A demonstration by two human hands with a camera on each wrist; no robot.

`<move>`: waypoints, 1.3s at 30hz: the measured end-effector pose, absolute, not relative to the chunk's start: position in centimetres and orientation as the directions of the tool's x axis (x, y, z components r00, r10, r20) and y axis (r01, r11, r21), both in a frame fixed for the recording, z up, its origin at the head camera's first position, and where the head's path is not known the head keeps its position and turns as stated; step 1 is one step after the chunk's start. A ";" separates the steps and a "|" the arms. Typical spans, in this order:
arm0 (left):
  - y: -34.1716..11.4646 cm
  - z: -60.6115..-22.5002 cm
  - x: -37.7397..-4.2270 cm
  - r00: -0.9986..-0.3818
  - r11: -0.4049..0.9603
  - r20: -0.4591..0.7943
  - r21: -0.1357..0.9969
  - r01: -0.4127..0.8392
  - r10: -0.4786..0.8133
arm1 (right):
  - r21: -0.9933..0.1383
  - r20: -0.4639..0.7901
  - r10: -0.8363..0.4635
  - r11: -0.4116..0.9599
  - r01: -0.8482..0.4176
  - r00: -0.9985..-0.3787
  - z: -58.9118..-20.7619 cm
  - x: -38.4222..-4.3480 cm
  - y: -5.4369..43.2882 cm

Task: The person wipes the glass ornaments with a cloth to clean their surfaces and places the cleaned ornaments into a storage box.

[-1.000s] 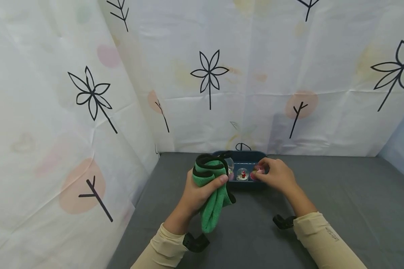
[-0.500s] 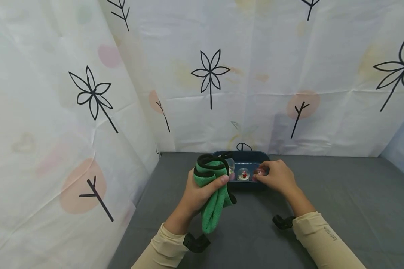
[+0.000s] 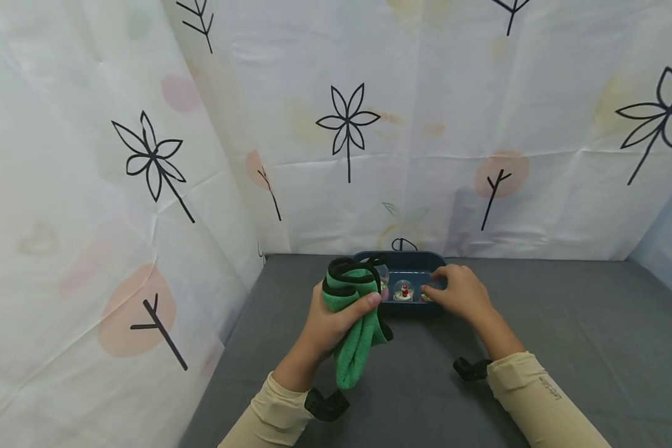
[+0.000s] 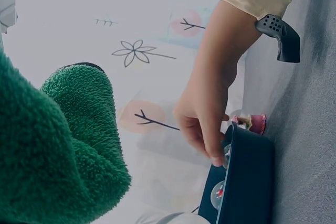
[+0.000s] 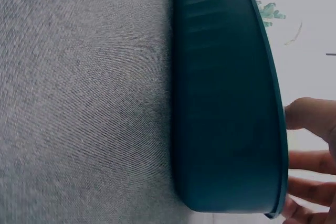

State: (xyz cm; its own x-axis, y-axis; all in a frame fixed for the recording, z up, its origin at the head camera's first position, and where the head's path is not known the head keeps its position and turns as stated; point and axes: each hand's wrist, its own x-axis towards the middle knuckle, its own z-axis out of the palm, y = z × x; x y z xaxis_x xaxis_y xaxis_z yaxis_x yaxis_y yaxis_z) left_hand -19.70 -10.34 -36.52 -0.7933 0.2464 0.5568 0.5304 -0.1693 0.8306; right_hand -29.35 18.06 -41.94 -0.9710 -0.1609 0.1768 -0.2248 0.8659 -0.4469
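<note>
My left hand (image 3: pixel 326 322) grips a bunched green cloth (image 3: pixel 354 351) with black edging, raised in front of the blue tray (image 3: pixel 414 307). Over the tray's right end, my right hand (image 3: pixel 463 294) reaches in and pinches a small snow globe (image 4: pixel 227 156), mostly covered by the fingers. A snow globe with a red figure (image 3: pixel 404 291) sits in the middle of the tray. Left of it, a larger clear globe (image 3: pixel 384 277) is partly hidden by the cloth. Past the right hand, the left wrist view has a pink-based globe (image 4: pixel 258 124) outside the tray's end.
A grey cloth-covered table (image 3: pixel 560 336) lies under everything. Behind the tray hangs a white curtain (image 3: pixel 425 155) with flower and tree prints. Black wrist mounts (image 3: pixel 326 404) are strapped on both forearms.
The right fingertips shift slightly within the tray's right end. The pink seen between them earlier no longer shows there; a small pale-yellow bit does. The left hand and cloth stay nearly still.
</note>
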 end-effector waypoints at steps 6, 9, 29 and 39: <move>-10.3 -36.6 -19.7 -0.780 -0.190 0.570 0.821 0.538 0.258 | -0.505 0.319 -0.140 0.812 -0.293 -0.937 -41.5 -28.8 19.1; -10.3 -36.5 -19.7 -0.776 -0.202 0.574 0.819 0.537 0.263 | -0.564 0.394 -0.106 0.757 -0.331 -0.913 -41.5 -28.7 20.0; -10.2 -36.5 -19.5 -0.764 -0.188 0.586 0.810 0.555 0.269 | -0.685 0.340 -0.057 0.669 -0.289 -0.939 -44.5 -29.0 25.2; -10.2 -36.4 -19.5 -0.769 -0.179 0.578 0.816 0.550 0.272 | -0.712 0.193 -0.100 0.670 -0.210 -0.976 -46.3 -29.9 26.5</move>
State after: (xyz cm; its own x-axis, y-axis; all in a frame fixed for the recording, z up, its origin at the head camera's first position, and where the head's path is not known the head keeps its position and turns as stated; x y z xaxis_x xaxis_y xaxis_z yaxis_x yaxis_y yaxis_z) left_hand -19.52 -10.19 -36.45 -0.7693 0.2722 0.5781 0.5497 -0.1791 0.8159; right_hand -29.88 26.46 -46.32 -0.9761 -0.1004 0.1930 -0.2097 0.6699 -0.7122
